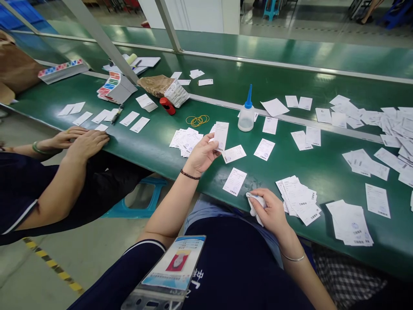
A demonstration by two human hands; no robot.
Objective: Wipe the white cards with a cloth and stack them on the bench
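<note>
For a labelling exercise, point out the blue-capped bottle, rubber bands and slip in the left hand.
Blue-capped bottle (246, 121): head view, on its body.
Rubber bands (197, 121): head view, on the middle.
Slip (221, 135) in left hand (201, 155): head view, on its face.

I've got a narrow white printed paper slip (221, 135) standing nearly upright in the left hand (201, 154), pinched at its lower end, its upper part rising clear of the fingers. In the right hand (269, 211) sits a crumpled white tissue (255, 206), soft and bunched, its loose end trailing down past the fingers. From here, I can't tell whether it's paper or cloth.
</note>
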